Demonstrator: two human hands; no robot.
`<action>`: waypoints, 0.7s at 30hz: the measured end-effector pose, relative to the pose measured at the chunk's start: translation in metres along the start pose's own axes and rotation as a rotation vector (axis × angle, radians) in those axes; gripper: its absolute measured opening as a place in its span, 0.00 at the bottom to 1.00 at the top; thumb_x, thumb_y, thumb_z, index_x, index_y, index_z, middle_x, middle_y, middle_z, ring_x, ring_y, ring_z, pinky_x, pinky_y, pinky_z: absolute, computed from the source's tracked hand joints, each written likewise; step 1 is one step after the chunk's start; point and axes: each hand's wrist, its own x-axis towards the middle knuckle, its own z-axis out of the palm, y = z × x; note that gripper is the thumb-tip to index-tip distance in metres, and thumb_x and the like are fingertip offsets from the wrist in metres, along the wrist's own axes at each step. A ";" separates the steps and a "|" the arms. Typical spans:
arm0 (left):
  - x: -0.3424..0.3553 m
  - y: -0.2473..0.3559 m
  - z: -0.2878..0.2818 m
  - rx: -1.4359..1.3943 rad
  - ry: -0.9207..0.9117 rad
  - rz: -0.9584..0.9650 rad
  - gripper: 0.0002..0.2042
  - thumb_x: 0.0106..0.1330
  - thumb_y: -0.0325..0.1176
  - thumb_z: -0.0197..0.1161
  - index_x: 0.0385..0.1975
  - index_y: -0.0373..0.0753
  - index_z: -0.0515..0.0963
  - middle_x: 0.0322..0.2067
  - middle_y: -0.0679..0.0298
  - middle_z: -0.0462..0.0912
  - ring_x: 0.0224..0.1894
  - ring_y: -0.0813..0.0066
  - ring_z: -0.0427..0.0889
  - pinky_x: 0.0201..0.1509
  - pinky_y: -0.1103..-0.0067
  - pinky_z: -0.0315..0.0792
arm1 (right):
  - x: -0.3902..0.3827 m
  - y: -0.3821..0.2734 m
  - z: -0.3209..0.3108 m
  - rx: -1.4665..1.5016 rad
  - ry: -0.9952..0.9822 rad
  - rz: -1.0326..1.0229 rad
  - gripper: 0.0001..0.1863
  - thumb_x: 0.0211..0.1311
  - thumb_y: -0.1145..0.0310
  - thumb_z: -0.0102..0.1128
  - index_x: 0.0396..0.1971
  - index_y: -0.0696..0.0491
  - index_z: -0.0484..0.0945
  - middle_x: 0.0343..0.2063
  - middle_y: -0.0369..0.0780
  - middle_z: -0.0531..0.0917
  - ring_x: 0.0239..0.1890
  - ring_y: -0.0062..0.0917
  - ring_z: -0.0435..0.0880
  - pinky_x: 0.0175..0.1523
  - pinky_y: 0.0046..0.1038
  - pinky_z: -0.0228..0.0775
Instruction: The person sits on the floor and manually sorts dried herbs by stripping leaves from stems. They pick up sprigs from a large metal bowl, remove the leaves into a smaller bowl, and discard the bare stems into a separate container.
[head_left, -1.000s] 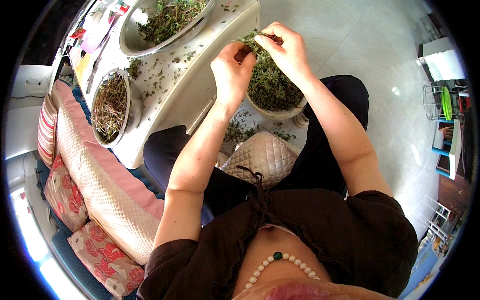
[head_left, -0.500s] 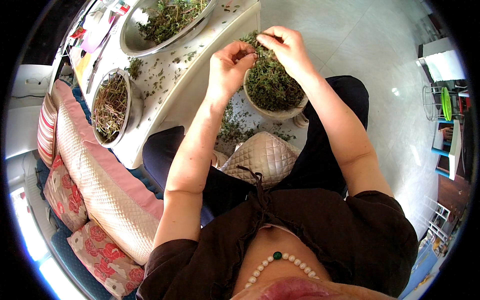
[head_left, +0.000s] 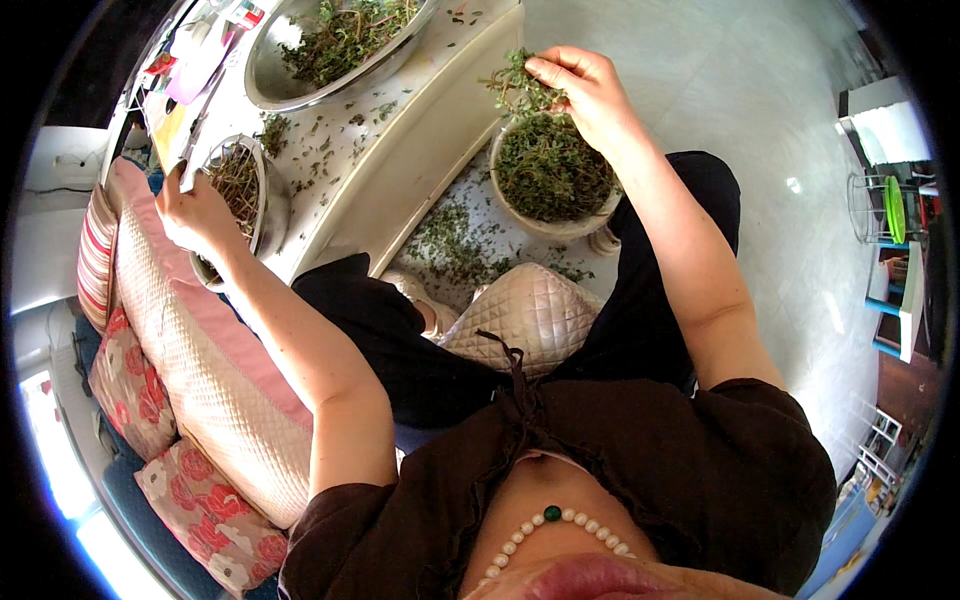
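Observation:
My right hand (head_left: 590, 92) is closed in a pinch on a leafy green herb sprig (head_left: 522, 88). It hangs just above the far rim of a pale round tub (head_left: 550, 230) heaped with green herb leaves (head_left: 552, 165). My left hand (head_left: 197, 212) is over the near-left side of a metal pot (head_left: 268, 215) full of bare brownish stems (head_left: 235, 185). Its thumb and forefinger look spread apart, and I see nothing held between them. The other fingers are partly hidden.
A large steel bowl (head_left: 265, 75) with leafy herbs stands on the white table (head_left: 340, 150), where loose leaves lie scattered. More leaves (head_left: 455, 245) lie below, between my legs. A quilted pale cover (head_left: 535, 315) is between my knees. The sofa (head_left: 215, 370) with cushions runs along the left.
My left hand has left the herbs by my right hand and swung left to the pot of stems. My right hand still holds a sprig over the tub.

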 end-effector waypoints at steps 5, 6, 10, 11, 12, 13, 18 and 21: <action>-0.028 0.062 0.017 -0.552 -0.234 -0.068 0.09 0.54 0.25 0.62 0.35 0.39 0.81 0.30 0.62 0.81 0.30 0.75 0.79 0.35 0.81 0.73 | -0.004 0.007 0.004 -0.252 0.080 -0.163 0.06 0.60 0.65 0.61 0.30 0.52 0.81 0.22 0.27 0.77 0.23 0.07 0.69 0.24 0.13 0.59; -0.042 0.102 0.004 -0.784 -0.379 -0.126 0.08 0.53 0.24 0.63 0.34 0.37 0.80 0.28 0.61 0.81 0.31 0.76 0.79 0.34 0.82 0.73 | -0.005 0.007 0.007 -0.292 0.086 -0.200 0.06 0.60 0.65 0.61 0.29 0.52 0.81 0.21 0.27 0.77 0.22 0.07 0.69 0.24 0.13 0.58; -0.108 0.172 0.003 -1.218 -0.816 -0.163 0.08 0.54 0.23 0.62 0.34 0.34 0.79 0.30 0.59 0.81 0.29 0.77 0.80 0.34 0.81 0.74 | -0.009 0.007 0.024 -0.352 0.093 -0.319 0.07 0.55 0.69 0.65 0.27 0.57 0.80 0.18 0.31 0.78 0.22 0.10 0.71 0.26 0.16 0.62; -0.112 0.184 0.001 -1.185 -0.802 -0.138 0.08 0.53 0.23 0.63 0.34 0.33 0.79 0.29 0.59 0.81 0.29 0.75 0.81 0.34 0.81 0.74 | -0.009 0.010 0.024 -0.367 0.088 -0.342 0.07 0.55 0.69 0.65 0.27 0.57 0.80 0.19 0.32 0.79 0.22 0.10 0.71 0.26 0.16 0.62; -0.113 0.191 0.000 -1.149 -0.785 -0.114 0.09 0.52 0.23 0.63 0.34 0.33 0.79 0.29 0.58 0.80 0.29 0.73 0.81 0.34 0.80 0.75 | -0.008 0.011 0.026 -0.380 0.080 -0.366 0.07 0.55 0.69 0.65 0.27 0.58 0.80 0.19 0.32 0.79 0.22 0.10 0.71 0.27 0.16 0.62; -0.116 0.193 0.002 -1.105 -0.788 -0.077 0.11 0.53 0.23 0.62 0.38 0.30 0.77 0.30 0.60 0.79 0.31 0.74 0.82 0.36 0.82 0.74 | -0.010 0.011 0.027 -0.339 0.058 -0.326 0.08 0.56 0.69 0.64 0.27 0.58 0.80 0.20 0.32 0.79 0.23 0.10 0.71 0.28 0.16 0.63; -0.114 0.186 0.015 -1.153 -1.040 -0.161 0.11 0.56 0.23 0.60 0.39 0.31 0.78 0.32 0.62 0.80 0.31 0.77 0.80 0.35 0.83 0.72 | -0.009 0.008 0.021 -0.336 -0.067 -0.248 0.06 0.60 0.70 0.60 0.30 0.58 0.79 0.22 0.27 0.74 0.25 0.08 0.68 0.30 0.15 0.60; -0.099 0.176 0.012 -1.487 -1.403 -0.495 0.12 0.59 0.24 0.59 0.43 0.33 0.77 0.38 0.64 0.81 0.30 0.83 0.77 0.33 0.88 0.66 | -0.006 0.004 0.013 -0.353 -0.111 -0.226 0.06 0.60 0.70 0.59 0.32 0.58 0.80 0.24 0.28 0.76 0.27 0.10 0.69 0.33 0.15 0.62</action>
